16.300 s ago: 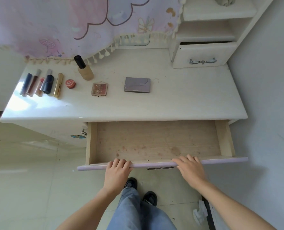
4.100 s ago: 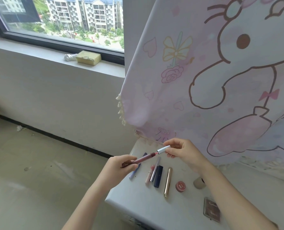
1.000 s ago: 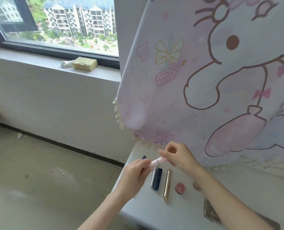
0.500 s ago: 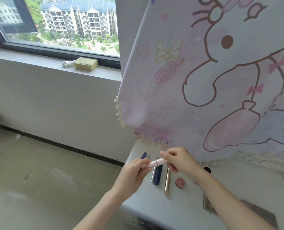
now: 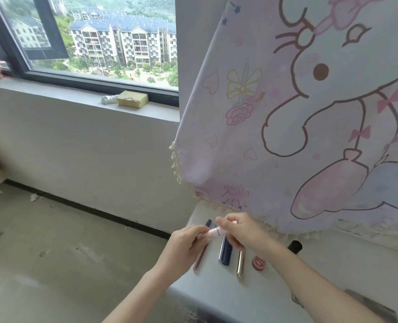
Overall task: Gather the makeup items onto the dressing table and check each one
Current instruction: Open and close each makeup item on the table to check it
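a pale pink tube (image 5: pixel 213 233), a navy tube (image 5: pixel 227 254), a gold tube (image 5: pixel 240 264) and a red pot (image 5: pixel 259 262) show against the white bench (image 5: pixel 216 297). the cloth (image 5: pixel 251 173) is pink and lilac, printed with a brown-outlined cartoon animal, pink hearts, a yellow bow and a rose. the sponge (image 5: pixel 132 99) is yellow.

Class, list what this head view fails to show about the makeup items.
Head view:
Pink tube: its ends hidden inside the left hand and right hand.
Black-capped bottle: body hidden behind the right forearm.
Red pot: lid print too small to read.
Grey palette: cut by the bottom edge.
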A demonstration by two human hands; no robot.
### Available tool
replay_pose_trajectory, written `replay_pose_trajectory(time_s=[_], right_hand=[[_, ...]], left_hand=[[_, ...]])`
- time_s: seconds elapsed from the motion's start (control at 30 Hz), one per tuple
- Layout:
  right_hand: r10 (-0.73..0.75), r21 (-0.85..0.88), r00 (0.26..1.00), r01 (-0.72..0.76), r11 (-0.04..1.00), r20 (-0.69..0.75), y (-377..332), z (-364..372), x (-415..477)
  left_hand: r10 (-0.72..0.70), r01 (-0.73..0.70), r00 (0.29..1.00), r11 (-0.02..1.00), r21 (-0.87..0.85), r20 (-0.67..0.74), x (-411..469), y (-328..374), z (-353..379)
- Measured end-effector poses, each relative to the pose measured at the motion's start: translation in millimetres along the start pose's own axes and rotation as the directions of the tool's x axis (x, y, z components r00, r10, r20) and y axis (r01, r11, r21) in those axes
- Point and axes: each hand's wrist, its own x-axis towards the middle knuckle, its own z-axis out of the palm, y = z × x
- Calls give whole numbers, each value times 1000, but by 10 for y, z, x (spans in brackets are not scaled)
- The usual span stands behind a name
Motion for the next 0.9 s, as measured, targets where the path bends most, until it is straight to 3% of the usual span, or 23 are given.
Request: replay_pose_trajectory(time_s=[0.17, 0.37, 0.57, 0.63, 0.73, 0.8, 0.9], right_hand=[[-21, 173, 995, 38, 984, -99, -17, 29, -9], [5, 174, 990, 20, 985, -141, 16, 58, -45], [66, 199, 987, -36, 979, -146, 33, 105, -59], [150, 304, 959, -72, 950, -240, 9, 4, -17], [243, 493, 868, 2, 870, -433, -39, -493, 0], [197, 418, 861, 20, 908, -469, -24, -686, -33], [153, 350, 900, 0, 937, -408, 56, -523, 32]], left_hand=[[-56, 60, 997, 996, -63, 58, -19, 40, -47], [-220, 262, 959, 930, -258, 179, -109, 37, 16], [-254, 342, 931, 859, -381, 261, -95, 50, 28], [-288, 379, 922, 813, -442, 261, -123, 28, 0], [-518, 526, 838, 679, -512, 174, -324, -240, -138], [-618, 578, 775, 611, -541, 130, -466, -430, -232], [-627, 579, 767, 586, -566, 136, -426, -479, -193]])
